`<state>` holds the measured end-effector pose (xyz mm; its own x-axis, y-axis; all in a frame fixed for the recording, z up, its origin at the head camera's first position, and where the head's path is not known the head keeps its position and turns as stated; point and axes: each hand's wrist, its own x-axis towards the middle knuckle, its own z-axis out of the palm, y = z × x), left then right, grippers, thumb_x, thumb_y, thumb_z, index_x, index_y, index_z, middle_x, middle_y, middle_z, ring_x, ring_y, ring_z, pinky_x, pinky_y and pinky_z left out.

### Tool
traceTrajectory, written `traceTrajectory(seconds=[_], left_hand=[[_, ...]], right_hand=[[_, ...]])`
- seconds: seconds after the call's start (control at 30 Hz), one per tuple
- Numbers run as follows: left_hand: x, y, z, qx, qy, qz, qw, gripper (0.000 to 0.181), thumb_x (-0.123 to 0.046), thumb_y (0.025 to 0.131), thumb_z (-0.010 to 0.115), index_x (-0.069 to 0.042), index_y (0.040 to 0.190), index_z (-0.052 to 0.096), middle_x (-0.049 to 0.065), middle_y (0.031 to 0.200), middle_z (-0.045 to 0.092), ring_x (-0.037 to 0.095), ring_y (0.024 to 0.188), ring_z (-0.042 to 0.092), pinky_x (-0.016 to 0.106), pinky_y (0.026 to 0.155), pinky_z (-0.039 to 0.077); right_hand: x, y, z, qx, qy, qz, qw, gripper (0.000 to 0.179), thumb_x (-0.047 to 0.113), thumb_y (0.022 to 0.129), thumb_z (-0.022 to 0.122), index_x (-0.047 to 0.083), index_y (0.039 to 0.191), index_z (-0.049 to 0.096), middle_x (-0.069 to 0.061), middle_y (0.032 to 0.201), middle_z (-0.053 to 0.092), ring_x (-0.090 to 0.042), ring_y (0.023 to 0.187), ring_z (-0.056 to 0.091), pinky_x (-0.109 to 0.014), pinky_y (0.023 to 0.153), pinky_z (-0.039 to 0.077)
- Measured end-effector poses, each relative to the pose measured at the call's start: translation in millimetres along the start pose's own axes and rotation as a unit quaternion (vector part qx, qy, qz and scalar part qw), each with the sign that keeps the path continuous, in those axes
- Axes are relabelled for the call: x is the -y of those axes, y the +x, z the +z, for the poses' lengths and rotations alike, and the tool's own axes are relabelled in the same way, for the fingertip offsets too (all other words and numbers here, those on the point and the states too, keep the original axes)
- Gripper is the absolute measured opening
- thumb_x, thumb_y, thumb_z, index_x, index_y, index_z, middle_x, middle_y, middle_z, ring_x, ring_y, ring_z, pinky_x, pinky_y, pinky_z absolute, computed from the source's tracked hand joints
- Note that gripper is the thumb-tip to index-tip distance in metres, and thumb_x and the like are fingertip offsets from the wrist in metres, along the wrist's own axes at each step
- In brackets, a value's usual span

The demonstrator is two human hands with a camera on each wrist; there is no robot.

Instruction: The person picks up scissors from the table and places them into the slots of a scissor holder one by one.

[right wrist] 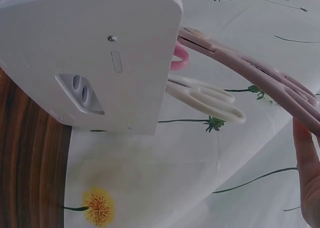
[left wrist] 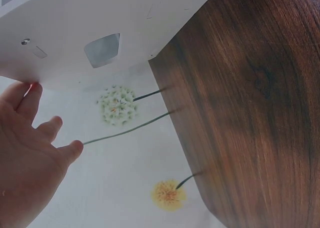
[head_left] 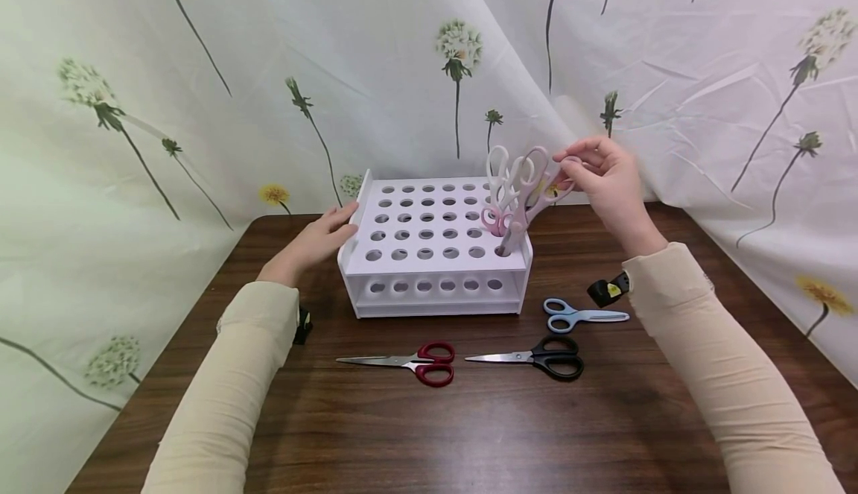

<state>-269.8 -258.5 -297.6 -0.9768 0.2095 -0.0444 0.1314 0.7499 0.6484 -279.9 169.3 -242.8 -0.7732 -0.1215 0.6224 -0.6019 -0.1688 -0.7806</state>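
A white rack (head_left: 439, 308) with rows of round holes stands on the table. My left hand (head_left: 315, 241) rests its fingertips against the rack's left side, fingers loosely extended in the left wrist view. At the right, my right hand (head_left: 610, 188) pinches a handle loop of the pale pink scissors (right wrist: 250, 70). Their blades point down into the front right hole, and they lean to the right. Behind them, white scissors (head_left: 499, 181) and small pink-handled scissors (head_left: 491, 220) stand in the rack, handles up, partly hidden.
On the table in front of the rack lie red-handled scissors (head_left: 436, 363) and black-handled scissors (head_left: 556, 358). Light blue scissors (head_left: 570, 317) lie at the rack's right front, near the right wrist. A flower-printed cloth (head_left: 395, 69) hangs behind the table.
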Motion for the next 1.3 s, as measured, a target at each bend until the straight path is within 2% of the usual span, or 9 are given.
traceTrajectory(seconds=[0.3, 0.57, 0.73, 1.17, 1.3], left_hand=[[1.3, 0.4, -0.4, 0.001, 0.004, -0.003, 1.0000, 0.061, -0.042, 0.097, 0.038, -0.024, 0.149, 0.013, 0.013, 0.153, 0.000, 0.029, 0.138, -0.003, 0.056, 0.104, 0.008], [2.2, 0.8, 0.5, -0.003, 0.005, -0.002, 1.0000, 0.061, -0.042, 0.097, 0.038, -0.023, 0.149, 0.014, 0.010, 0.153, 0.002, 0.028, 0.138, -0.003, 0.057, 0.104, 0.008], [1.3, 0.6, 0.6, -0.002, 0.009, -0.005, 0.9999, 0.061, -0.043, 0.097, 0.037, -0.023, 0.149, 0.014, 0.013, 0.152, 0.000, 0.030, 0.138, -0.003, 0.057, 0.104, 0.008], [0.0, -0.7, 0.3, -0.001, 0.011, -0.008, 0.9999, 0.061, -0.045, 0.097, 0.037, -0.023, 0.149, 0.013, 0.012, 0.153, -0.002, 0.030, 0.138, -0.004, 0.057, 0.104, 0.008], [-0.5, -0.8, -0.1, 0.000, 0.012, -0.007, 0.9999, 0.061, -0.044, 0.097, 0.037, -0.023, 0.149, 0.013, 0.013, 0.152, -0.003, 0.031, 0.137, -0.003, 0.057, 0.104, 0.009]], right_hand=[[-3.5, -1.4, 5.2, 0.035, -0.045, 0.003, 0.9984, 0.011, -0.007, 0.087, 0.058, -0.004, 0.097, 0.059, -0.008, 0.091, 0.067, -0.019, 0.066, 0.061, -0.023, 0.061, 0.050], [-5.6, -3.4, 9.8, 0.049, -0.072, 0.012, 0.9961, 0.013, -0.006, 0.086, 0.059, -0.003, 0.098, 0.059, -0.006, 0.090, 0.067, -0.016, 0.067, 0.062, -0.023, 0.061, 0.051], [-7.7, -4.1, 11.1, 0.057, -0.099, 0.020, 0.9933, 0.013, -0.004, 0.086, 0.061, -0.001, 0.098, 0.060, -0.004, 0.091, 0.068, -0.016, 0.069, 0.064, -0.025, 0.062, 0.051], [-12.8, -1.3, 13.2, 0.084, -0.066, 0.037, 0.9936, 0.013, -0.003, 0.087, 0.060, -0.002, 0.100, 0.060, -0.006, 0.092, 0.067, -0.021, 0.074, 0.064, -0.024, 0.064, 0.051], [-13.1, -1.0, 13.9, 0.085, -0.072, 0.038, 0.9930, 0.013, -0.003, 0.087, 0.061, -0.001, 0.100, 0.060, -0.005, 0.091, 0.068, -0.020, 0.074, 0.064, -0.023, 0.063, 0.051]])
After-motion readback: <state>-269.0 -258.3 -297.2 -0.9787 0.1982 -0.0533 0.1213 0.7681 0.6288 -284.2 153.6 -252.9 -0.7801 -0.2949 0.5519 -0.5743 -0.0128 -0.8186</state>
